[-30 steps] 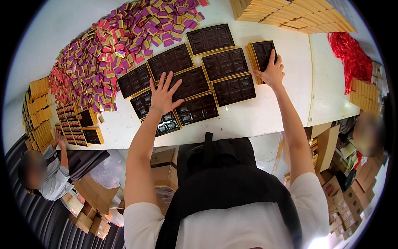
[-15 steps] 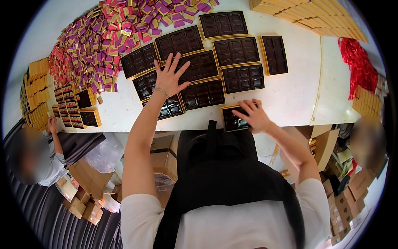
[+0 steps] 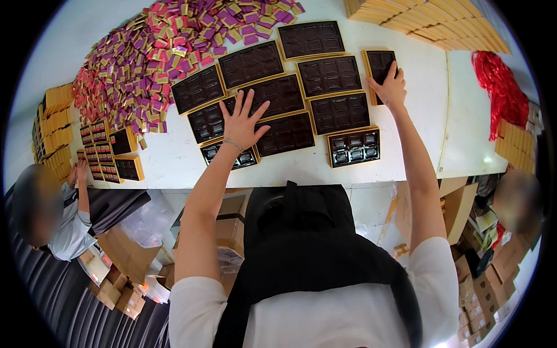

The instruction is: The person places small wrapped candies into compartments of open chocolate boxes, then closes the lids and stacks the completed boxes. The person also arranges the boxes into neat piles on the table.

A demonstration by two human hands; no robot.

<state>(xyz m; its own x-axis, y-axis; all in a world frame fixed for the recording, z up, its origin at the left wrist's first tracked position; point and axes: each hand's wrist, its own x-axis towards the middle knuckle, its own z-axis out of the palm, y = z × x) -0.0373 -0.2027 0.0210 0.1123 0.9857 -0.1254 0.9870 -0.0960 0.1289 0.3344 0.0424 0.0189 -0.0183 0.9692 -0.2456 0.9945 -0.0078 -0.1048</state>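
Reference point: the tray block [image 3: 287,133], a close group of gold-edged boxes with dark moulded inserts, on the white table [image 3: 418,153].

Left hand [image 3: 246,119]: on the block's left half, palm down, fingers spread wide, nothing gripped. I judge a light, flat palm best here; leaning hard could skew the rows or dent the inserts.

Right hand [image 3: 390,90]: at the near end of the lone box [image 3: 380,61], which lies right of the block and apart from it. My thumb is by its left edge and my fingers by its right, the spread about the box's width. My own hand hides part of the contact, so I cannot tell whether the grip is firm. A sound hold, in my view, bears evenly on both gold sides, low down, with fingertips off the recesses and the box level.

Front box [image 3: 354,148]: at the block's near right corner, its insert glossy. Squaring it would mean lining its edges up with the block.

Surroundings: wrapped pieces [image 3: 151,75] heaped left of and beyond the block; red ribbon [image 3: 499,87] well to its right.
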